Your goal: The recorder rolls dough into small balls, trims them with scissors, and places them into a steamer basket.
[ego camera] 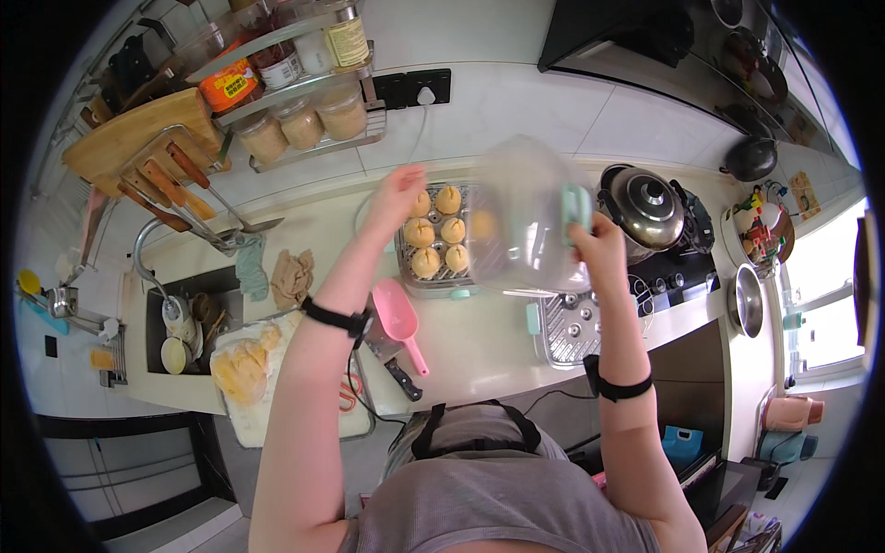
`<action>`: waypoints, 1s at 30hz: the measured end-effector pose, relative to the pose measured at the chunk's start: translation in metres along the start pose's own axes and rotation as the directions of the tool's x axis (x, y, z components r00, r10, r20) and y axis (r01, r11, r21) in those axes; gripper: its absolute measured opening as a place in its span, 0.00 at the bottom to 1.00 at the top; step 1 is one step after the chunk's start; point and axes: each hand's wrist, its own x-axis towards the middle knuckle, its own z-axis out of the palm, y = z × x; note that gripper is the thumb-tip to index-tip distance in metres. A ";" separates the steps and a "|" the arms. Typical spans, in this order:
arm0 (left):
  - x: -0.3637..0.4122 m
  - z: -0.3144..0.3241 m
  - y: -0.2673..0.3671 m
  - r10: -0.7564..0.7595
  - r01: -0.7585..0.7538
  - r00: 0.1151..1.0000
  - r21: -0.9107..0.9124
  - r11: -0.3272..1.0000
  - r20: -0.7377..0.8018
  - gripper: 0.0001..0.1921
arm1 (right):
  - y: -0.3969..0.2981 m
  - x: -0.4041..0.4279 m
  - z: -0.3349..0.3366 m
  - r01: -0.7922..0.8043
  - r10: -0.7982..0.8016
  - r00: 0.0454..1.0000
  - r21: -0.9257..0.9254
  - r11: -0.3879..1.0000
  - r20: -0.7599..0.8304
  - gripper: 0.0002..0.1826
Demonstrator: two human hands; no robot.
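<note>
My right hand grips the mint-green handle of a clear plastic steamer lid, which is tilted on its side and blurred. Behind and beside the lid, a steamer tray holds several round yellow buns with split tops; the lid hides its right part. My left hand hovers at the tray's back left corner with nothing seen in it. A second steamer tray with mint-green handles lies below the lid, near the counter's front edge.
A pink scoop and a black-handled knife lie at the counter's middle. Left of them, a floured board bears dough and red-handled scissors. A lidded steel pot stands on the stove at right; the sink holds dishes.
</note>
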 end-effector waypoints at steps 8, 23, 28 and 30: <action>-0.112 -0.077 -0.055 -0.191 0.164 0.973 -0.195 0.967 -0.129 0.17 | 0.020 0.019 0.116 0.114 -0.058 0.984 -0.349 0.930 0.167 0.21; -0.169 -0.074 -0.101 -0.177 0.168 0.974 -0.075 0.983 -0.141 0.15 | -0.007 0.026 0.111 -0.035 0.078 0.987 -0.283 0.958 0.142 0.17; -0.109 -0.024 -0.054 0.101 -0.099 0.995 0.142 0.985 -0.008 0.18 | -0.026 0.025 0.030 -0.025 0.020 0.998 0.084 0.996 0.057 0.13; -0.078 0.000 -0.032 0.157 -0.189 0.980 0.325 0.927 0.121 0.20 | -0.034 0.018 0.004 -0.045 0.041 0.999 0.197 0.979 0.022 0.10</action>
